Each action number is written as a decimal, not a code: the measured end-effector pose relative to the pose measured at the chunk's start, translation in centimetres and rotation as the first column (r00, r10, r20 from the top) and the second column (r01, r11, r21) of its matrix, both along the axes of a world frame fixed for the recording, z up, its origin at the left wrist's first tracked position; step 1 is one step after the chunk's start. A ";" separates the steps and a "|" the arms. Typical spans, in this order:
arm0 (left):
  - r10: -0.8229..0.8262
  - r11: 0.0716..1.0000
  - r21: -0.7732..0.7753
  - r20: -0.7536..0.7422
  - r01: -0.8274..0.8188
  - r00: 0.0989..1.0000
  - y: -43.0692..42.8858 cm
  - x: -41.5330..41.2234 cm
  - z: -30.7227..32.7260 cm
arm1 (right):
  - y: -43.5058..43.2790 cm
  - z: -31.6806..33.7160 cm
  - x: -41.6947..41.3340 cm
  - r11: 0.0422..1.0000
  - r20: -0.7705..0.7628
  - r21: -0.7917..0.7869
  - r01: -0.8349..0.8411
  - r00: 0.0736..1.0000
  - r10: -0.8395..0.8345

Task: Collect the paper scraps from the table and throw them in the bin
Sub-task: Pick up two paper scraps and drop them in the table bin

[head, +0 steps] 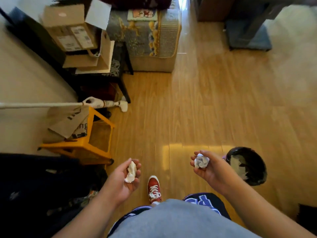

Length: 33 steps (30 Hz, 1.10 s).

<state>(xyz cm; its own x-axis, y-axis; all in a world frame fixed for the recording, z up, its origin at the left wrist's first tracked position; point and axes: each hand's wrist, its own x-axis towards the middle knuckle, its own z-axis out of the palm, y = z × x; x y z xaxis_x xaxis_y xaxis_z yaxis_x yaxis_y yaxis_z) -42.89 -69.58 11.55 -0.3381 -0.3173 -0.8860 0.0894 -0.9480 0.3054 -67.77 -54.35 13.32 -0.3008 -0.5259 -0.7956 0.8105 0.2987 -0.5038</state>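
My left hand (127, 179) cups a crumpled white paper scrap (131, 171) in its palm, fingers curled around it. My right hand (208, 169) holds a second crumpled paper ball (202, 160), greyish white, between thumb and fingers. A round bin with a black liner (247, 166) stands on the wooden floor just right of my right hand; pale paper lies inside it. Both hands hover above the floor, the right one beside the bin's left rim. No table is in view.
A yellow plastic stool (96, 146) with brown paper bags on it stands to the left. Behind it are a white handheld vacuum (104, 103), stacked cardboard boxes (77, 38) and a patterned ottoman (151, 35). My red sneaker (154, 188) is on the wooden floor between my hands.
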 end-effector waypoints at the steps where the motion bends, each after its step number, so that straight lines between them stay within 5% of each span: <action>1: -0.042 0.999 -0.010 -0.002 0.042 0.999 -1.4 -1.6 0.2 | -0.2 0.0 -1.1 0.999 0.006 0.006 0.050 0.999 -0.050; 13: -0.420 0.907 -0.081 -0.088 0.414 0.903 -11.5 -28.7 1.8 | 1.6 -3.2 -15.1 0.889 0.050 0.159 0.430 0.895 -0.442; 33: -0.555 0.829 -0.055 0.047 0.557 0.830 -26.0 -58.9 0.4 | -16.6 -1.0 -48.6 0.834 0.063 0.018 0.552 0.832 -0.552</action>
<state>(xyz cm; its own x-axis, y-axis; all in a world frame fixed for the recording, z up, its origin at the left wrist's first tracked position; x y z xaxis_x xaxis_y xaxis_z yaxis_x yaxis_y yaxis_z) -101.81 -95.58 11.97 -0.4501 -0.1388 -0.8821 -0.4566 -0.8132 0.3609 -116.37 -70.98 12.27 -0.4907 -0.2883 -0.8223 0.8703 -0.2079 -0.4465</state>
